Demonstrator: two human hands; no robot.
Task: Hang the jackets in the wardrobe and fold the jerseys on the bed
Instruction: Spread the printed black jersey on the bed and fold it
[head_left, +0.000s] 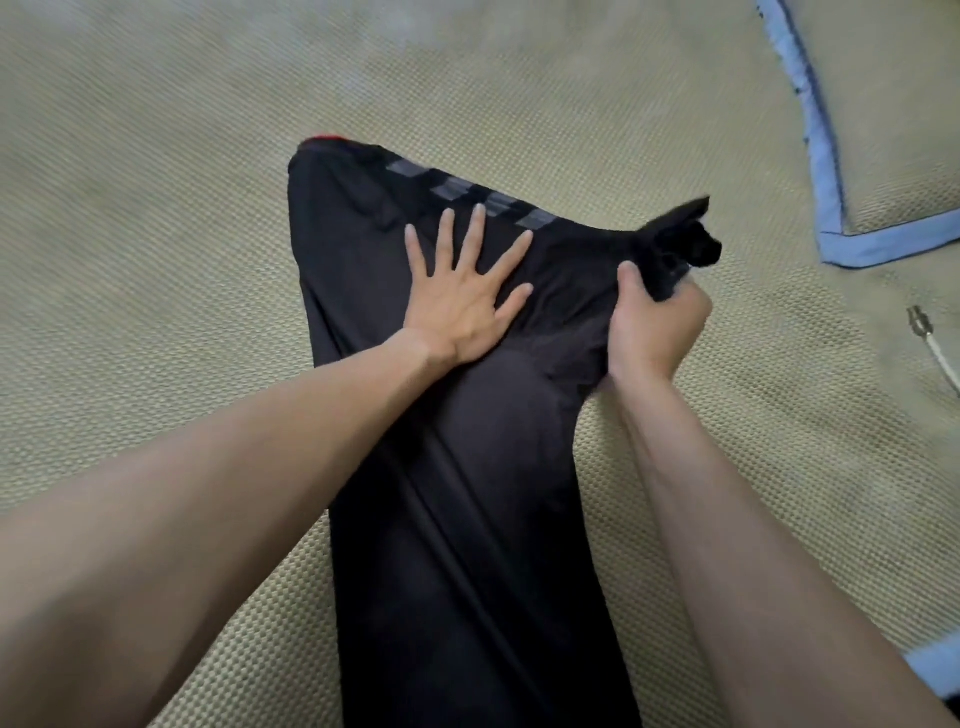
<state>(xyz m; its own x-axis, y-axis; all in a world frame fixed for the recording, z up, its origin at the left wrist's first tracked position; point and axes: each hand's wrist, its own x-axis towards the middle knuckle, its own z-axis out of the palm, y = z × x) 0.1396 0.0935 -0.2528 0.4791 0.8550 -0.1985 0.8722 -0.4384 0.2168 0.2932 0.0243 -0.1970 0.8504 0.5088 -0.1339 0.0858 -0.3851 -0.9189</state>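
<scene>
A black jersey (467, 493) with grey stripes along its shoulder lies lengthwise on the bed's woven mat (156, 234), running from the bottom edge up to the middle. A bit of red shows at its far left corner. My left hand (467, 291) presses flat on the upper part of the jersey with fingers spread. My right hand (654, 322) grips the bunched sleeve end at the jersey's right side and holds it slightly lifted off the mat.
A blue-trimmed pillow or mat piece (831, 223) lies at the upper right. A white cable with a metal plug (930, 343) rests near the right edge. Another blue edge (935, 670) shows at the lower right.
</scene>
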